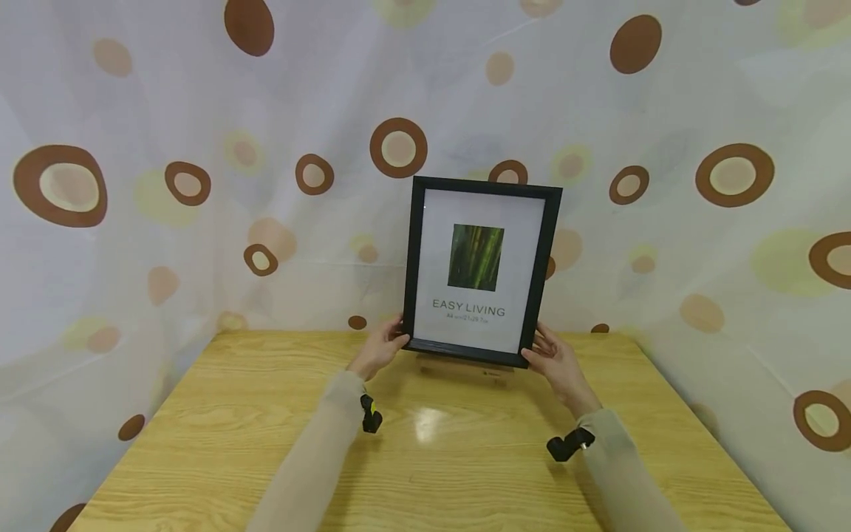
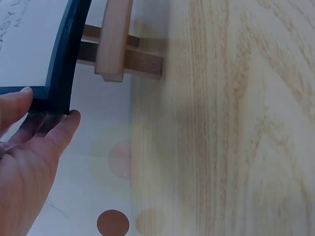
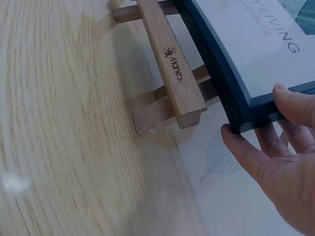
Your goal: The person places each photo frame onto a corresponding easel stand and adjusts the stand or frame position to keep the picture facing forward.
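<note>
Pinching its lower corners, likely for even support, the left hand (image 1: 380,349) and right hand (image 1: 557,366) hold a black frame (image 1: 465,351) right of centre in the head view. Inside it sits a white sheet (image 1: 435,255) with a green picture (image 1: 476,258). Beneath, a wooden easel (image 3: 172,69) stands on the table (image 1: 233,443); whether they touch is unclear, frame against easel.

The frame (image 1: 480,270) reads "EASY LIVING" and "29.7" (the easel (image 3: 170,64), "Maries").
</note>
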Tool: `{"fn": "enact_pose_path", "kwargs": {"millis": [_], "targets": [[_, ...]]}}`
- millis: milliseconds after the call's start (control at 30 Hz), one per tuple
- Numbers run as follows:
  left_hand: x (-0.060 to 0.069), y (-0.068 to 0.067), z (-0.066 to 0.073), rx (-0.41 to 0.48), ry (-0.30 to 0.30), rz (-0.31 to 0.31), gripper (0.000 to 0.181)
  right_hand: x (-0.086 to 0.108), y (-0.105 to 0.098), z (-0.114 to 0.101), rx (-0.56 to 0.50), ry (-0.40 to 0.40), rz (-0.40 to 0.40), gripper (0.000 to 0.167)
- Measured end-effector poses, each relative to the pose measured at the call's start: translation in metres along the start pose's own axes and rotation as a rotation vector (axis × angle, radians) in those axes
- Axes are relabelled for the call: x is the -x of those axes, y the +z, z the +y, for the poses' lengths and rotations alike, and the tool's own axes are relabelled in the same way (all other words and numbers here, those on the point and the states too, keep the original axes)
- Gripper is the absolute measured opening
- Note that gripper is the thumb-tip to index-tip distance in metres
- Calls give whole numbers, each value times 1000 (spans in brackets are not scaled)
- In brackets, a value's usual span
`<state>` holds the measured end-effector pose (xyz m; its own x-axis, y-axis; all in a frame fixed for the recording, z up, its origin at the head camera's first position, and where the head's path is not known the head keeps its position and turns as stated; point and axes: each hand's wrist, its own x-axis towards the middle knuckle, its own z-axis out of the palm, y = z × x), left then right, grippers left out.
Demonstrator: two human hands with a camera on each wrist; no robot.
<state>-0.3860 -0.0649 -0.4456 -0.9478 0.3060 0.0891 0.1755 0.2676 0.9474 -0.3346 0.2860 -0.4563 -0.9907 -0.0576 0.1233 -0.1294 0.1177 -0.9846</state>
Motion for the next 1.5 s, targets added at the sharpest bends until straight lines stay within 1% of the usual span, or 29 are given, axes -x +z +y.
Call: {"fn": "enact_pose_path", "kwargs": {"millis": [300, 400, 633, 900, 1000, 1067, 1133, 1233, 1300, 1333, 1433, 1500], "targets": [[-1, 4, -12, 27, -38, 14, 63, -3, 1, 5, 17, 3, 4, 77], [-2, 4, -15, 31, -33, 15, 63, -3, 2, 6, 30, 2, 5, 77], [-4, 6, -15, 57, -12, 15, 63, -6, 2, 8, 34, -10, 23, 76], [-1, 5, -18, 86, -7, 18, 63, -9, 8, 15, 22, -5, 40, 74], [-1, 4, -18, 95, -7, 12, 65, -10, 9, 15, 43, -4, 41, 70], [-2, 4, -18, 92, -8, 14, 65, -10, 9, 15, 62, 17, 24, 67], [-2, 4, -19, 92, -16, 20, 65, -10, 9, 17, 50, 45, -14, 64], [-2, 6, -22, 99, -13, 28, 63, -8, 9, 20, 15, 89, -66, 61], [-1, 8, -23, 114, -5, 30, 61, -7, 9, 22, -10, 93, -85, 59], [0, 8, -24, 125, -3, 31, 60, -7, 10, 22, -4, 87, -90, 59], [0, 11, -24, 141, 4, 35, 57, -7, 10, 24, 8, 70, -87, 59], [-1, 12, -24, 137, 6, 43, 56, -7, 10, 24, 13, 62, -76, 59]]}}
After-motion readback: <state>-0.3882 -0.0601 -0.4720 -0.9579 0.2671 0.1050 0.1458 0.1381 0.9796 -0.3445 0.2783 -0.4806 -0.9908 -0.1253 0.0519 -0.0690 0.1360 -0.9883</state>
